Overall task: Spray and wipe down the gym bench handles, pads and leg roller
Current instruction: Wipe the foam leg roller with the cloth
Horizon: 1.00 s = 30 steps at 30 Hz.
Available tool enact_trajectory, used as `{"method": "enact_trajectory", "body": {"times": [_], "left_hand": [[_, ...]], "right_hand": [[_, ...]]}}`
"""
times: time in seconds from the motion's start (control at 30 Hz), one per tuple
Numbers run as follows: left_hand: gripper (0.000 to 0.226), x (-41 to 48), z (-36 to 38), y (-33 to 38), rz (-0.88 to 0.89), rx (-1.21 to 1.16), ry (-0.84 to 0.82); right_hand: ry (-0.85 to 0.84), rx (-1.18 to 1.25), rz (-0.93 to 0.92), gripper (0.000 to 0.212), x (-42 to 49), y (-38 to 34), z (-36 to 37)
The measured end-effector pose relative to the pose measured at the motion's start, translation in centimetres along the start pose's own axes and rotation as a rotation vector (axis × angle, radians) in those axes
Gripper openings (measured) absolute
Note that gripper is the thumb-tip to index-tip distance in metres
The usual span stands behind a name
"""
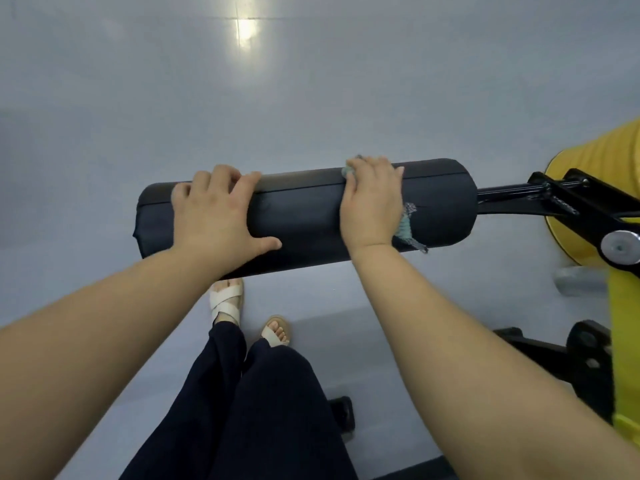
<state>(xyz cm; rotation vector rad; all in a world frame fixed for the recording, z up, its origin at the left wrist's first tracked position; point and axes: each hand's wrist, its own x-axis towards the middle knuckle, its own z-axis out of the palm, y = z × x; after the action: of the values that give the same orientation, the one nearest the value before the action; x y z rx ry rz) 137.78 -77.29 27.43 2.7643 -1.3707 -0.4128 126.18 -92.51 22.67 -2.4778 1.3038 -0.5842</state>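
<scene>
A black padded leg roller (pixel 304 216) lies across the middle of the view, joined at its right end to a black steel bar (pixel 505 195). My left hand (pixel 218 216) grips the roller near its left end, fingers curled over the top and thumb on the near side. My right hand (pixel 374 206) presses a teal cloth (pixel 407 228) against the roller right of centre, fingers wrapped over the top. Most of the cloth is hidden under the palm; frayed bits stick out at the fingertips and by the wrist. No spray bottle is in view.
The yellow bench frame (pixel 623 306) with its black bracket and silver pivot bolt (pixel 620 245) fills the right edge. A black base foot (pixel 585 355) sits low right, another black piece (pixel 343 410) by my legs. My sandalled feet (pixel 228 303) stand on the grey floor below the roller.
</scene>
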Motion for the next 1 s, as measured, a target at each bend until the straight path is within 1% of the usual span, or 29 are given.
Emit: {"method": "enact_trajectory", "body": {"times": [0.07, 0.13, 0.2, 0.23, 0.27, 0.3, 0.37, 0.43, 0.5, 0.53, 0.57, 0.63, 0.7, 0.77, 0.8, 0.83, 0.87, 0.9, 0.97, 1.0], "left_hand": [[0.100, 0.8, 0.0, -0.5, 0.019, 0.012, -0.082], [0.106, 1.1, 0.2, -1.0, 0.022, -0.029, -0.144], [0.106, 0.7, 0.4, -0.8, 0.032, -0.055, -0.124], [0.105, 0.4, 0.6, -0.6, 0.035, -0.041, -0.096], [0.105, -0.1, 0.8, -0.5, 0.034, -0.025, -0.065], [0.104, -0.6, 1.0, -0.3, 0.033, -0.011, -0.035], [0.099, -1.7, 1.7, 0.0, 0.045, 0.002, 0.023], [0.093, -2.6, 2.2, 0.0, 0.061, 0.020, 0.082], [0.087, -3.2, 2.7, 0.1, 0.069, 0.035, 0.119], [0.083, -3.3, 2.8, 0.0, 0.067, 0.027, 0.137], [0.080, -3.4, 2.8, 0.0, 0.062, 0.020, 0.149], [0.076, -3.3, 2.7, 0.2, 0.049, 0.017, 0.149], [0.073, -3.3, 2.7, 0.1, 0.047, 0.011, 0.163], [0.074, -3.7, 3.0, 0.0, 0.056, 0.018, 0.197], [0.076, -3.9, 3.1, 0.0, 0.060, 0.020, 0.208], [0.078, -4.2, 3.3, -0.1, 0.064, 0.019, 0.211], [0.080, -4.4, 3.5, -0.2, 0.067, 0.018, 0.216], [0.081, -4.6, 3.7, -0.4, 0.072, 0.017, 0.224], [0.080, -4.7, 3.8, -0.4, 0.077, 0.038, 0.231], [0.080, -4.6, 3.7, -0.3, 0.071, 0.052, 0.228]], "right_hand": [[-0.026, 0.072, -0.160, 0.031, -1.5, -3.1, 1.0], [-0.126, 0.102, -0.338, 0.034, -2.4, -3.9, 0.7], [-0.180, 0.060, -0.518, 0.034, -2.0, -1.3, -0.6], [-0.172, 0.038, -0.549, 0.033, -1.5, 1.0, -1.2], [-0.150, 0.021, -0.519, 0.032, -0.7, 3.6, -2.1], [-0.121, 0.009, -0.443, 0.032, 0.2, 6.1, -2.9], [-0.067, 0.000, -0.209, 0.034, 1.2, 10.2, -4.5], [-0.029, 0.020, 0.005, 0.035, 1.3, 10.7, -5.0], [0.006, 0.003, 0.162, 0.033, 0.8, 8.5, -3.8], [0.002, -0.028, 0.168, 0.033, 0.3, 6.5, -3.0], [-0.011, -0.053, 0.107, 0.033, -0.3, 4.3, -2.0], [-0.020, -0.064, -0.121, 0.033, -2.1, -0.6, 0.1], [-0.079, 0.022, -0.314, 0.036, -3.9, -4.6, 1.5], [-0.177, 0.114, -0.475, 0.031, -4.8, -5.4, 1.5], [-0.195, 0.113, -0.544, 0.028, -4.3, -4.1, 1.0], [-0.188, 0.088, -0.582, 0.030, -3.6, -2.0, 0.4], [-0.176, 0.067, -0.565, 0.031, -2.6, 0.7, -0.5], [-0.157, 0.049, -0.478, 0.029, -1.5, 3.6, -1.6], [-0.110, 0.008, -0.230, 0.028, 0.4, 9.1, -4.3], [-0.089, -0.004, -0.140, 0.031, 0.8, 11.1, -5.4]]}}
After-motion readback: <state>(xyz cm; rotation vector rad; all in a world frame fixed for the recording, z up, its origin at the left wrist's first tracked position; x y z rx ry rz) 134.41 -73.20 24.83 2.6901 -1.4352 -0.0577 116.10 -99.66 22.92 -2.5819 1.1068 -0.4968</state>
